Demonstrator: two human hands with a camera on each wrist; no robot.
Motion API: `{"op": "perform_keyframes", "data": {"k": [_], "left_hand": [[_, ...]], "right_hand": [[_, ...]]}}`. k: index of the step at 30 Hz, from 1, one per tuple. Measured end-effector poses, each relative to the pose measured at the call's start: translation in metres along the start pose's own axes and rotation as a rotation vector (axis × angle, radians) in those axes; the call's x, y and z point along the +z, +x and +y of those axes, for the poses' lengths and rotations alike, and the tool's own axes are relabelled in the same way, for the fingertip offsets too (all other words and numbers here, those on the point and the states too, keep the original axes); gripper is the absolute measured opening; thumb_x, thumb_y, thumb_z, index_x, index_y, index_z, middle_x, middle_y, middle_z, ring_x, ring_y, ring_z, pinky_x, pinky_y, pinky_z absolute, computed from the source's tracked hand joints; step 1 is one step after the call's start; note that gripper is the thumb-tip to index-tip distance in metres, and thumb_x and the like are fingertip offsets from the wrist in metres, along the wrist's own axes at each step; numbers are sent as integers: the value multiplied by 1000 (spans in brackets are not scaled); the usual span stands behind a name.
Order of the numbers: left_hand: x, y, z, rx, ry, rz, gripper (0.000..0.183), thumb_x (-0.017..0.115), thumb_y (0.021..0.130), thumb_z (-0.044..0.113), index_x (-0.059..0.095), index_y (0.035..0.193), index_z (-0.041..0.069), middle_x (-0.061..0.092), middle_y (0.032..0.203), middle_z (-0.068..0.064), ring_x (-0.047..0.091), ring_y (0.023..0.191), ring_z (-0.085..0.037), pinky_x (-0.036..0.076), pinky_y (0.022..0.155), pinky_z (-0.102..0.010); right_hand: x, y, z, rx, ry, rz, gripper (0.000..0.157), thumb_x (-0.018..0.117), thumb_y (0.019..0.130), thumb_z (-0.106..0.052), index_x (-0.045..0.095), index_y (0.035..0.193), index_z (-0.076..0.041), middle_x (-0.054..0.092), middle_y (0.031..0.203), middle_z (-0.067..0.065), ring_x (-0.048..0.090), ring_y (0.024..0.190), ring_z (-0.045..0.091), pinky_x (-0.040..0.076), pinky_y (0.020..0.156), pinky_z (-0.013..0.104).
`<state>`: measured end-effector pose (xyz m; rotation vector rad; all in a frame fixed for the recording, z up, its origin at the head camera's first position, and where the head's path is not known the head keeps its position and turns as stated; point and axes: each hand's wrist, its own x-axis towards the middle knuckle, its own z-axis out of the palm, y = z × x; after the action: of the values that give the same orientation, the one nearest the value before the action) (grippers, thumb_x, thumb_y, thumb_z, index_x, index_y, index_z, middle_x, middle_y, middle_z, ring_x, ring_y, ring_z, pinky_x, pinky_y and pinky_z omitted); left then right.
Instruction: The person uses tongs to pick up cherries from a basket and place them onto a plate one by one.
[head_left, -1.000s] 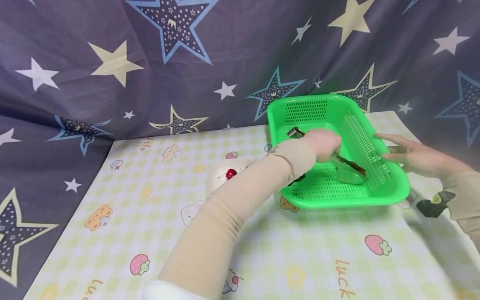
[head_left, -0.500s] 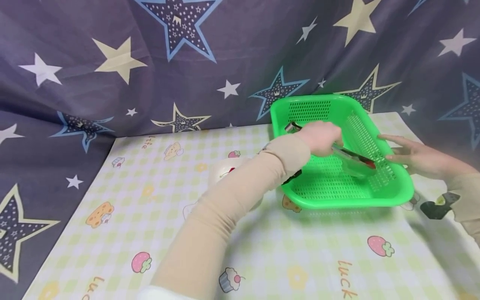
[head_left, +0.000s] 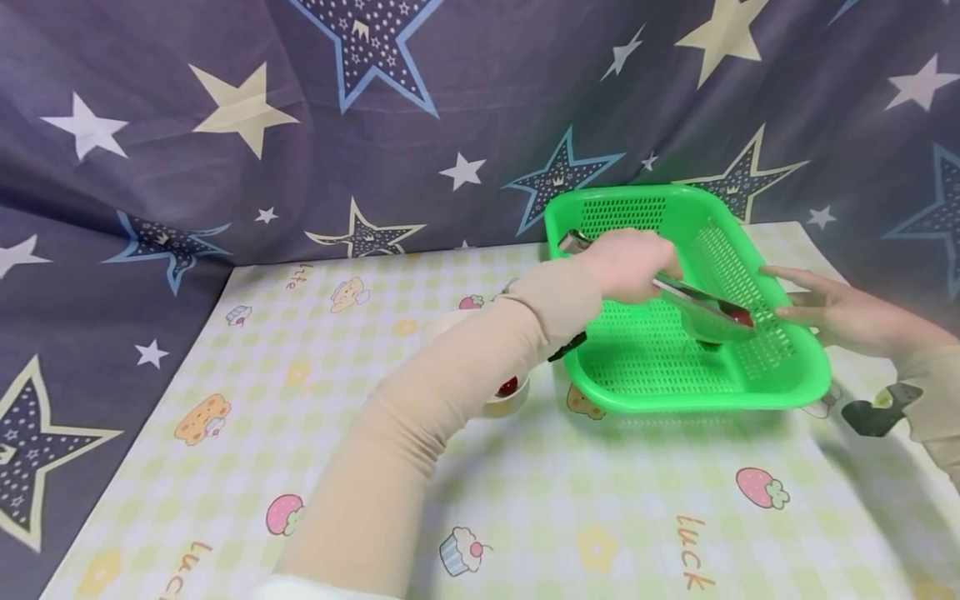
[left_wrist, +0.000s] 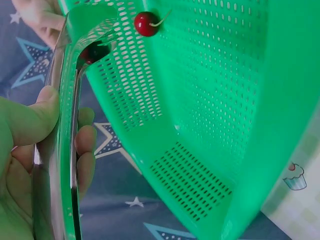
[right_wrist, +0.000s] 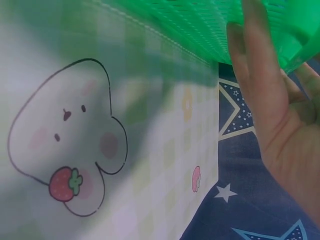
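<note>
My left hand (head_left: 633, 262), reaching across into the green basket (head_left: 690, 402), grips a pair of shiny metal tongs (left_wrist: 56, 210). Between the tong tips sits a dark red cherry (left_wrist: 94, 52), partly hidden by the metal. Another cherry (left_wrist: 146, 23), with a pale stem, lies inside the basket beyond the tips. My right hand (head_left: 840, 312) rests its extended fingers against the outside of the basket's right wall. In the right wrist view, the fingers (right_wrist: 260, 50) of that hand lie along the green plastic.
Left of the basket stands a small white bowl (head_left: 506, 407), mostly hidden under my left forearm, with a red cherry (head_left: 507, 386) showing. A pastel checked tablecloth (head_left: 555, 517) covers the table. A dark star-print curtain (head_left: 465, 100) hangs behind it.
The tong tips have risen and shifted slightly right with the cherry. My left forearm has moved left and covers more of the bowl. The right hand stays at the basket's side.
</note>
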<state>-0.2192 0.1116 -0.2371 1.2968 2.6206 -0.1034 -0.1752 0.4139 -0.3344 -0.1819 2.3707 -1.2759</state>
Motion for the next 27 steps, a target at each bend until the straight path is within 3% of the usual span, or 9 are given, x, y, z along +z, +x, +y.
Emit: {"op": "perform_keyframes", "data": {"k": [6,13,19,22,27], "left_hand": [[-5,-15,-8,29,21,65,41,59,93,22,55,132,32,56,132,15,51,121,-7,43,97,-25],[-6,-36,-22,29,-27,132,41,61,93,21,56,133,30,58,131,12,55,118,-8,46,90,-24],[-4,-55,-36,-16,-104,165,41,61,93,20,56,132,30,58,132,12,58,95,-7,43,66,-21],[-1,-66,-43,-30,-133,194,41,62,92,21,57,132,29,58,131,12,56,86,-9,41,64,-22],[7,-87,-57,-25,-197,308,37,63,92,18,61,128,26,66,120,8,53,72,-11,39,63,-24]], "right_hand": [[-1,-1,-1,2,-12,-5,75,44,100,-16,-8,152,-30,-12,150,34,7,130,63,24,90,75],[0,-1,-1,-6,-22,0,72,42,102,-18,-9,152,-31,-8,149,38,8,128,64,27,90,74],[1,-2,-1,-13,-28,1,72,42,101,-18,-8,152,-29,-7,148,38,10,128,63,29,89,73],[1,-2,-1,-16,-30,3,72,42,101,-18,-7,152,-30,-8,149,37,11,128,63,29,90,73],[1,-3,0,-21,-28,3,71,42,101,-17,-7,152,-30,-7,149,36,12,129,62,30,90,73]]}}
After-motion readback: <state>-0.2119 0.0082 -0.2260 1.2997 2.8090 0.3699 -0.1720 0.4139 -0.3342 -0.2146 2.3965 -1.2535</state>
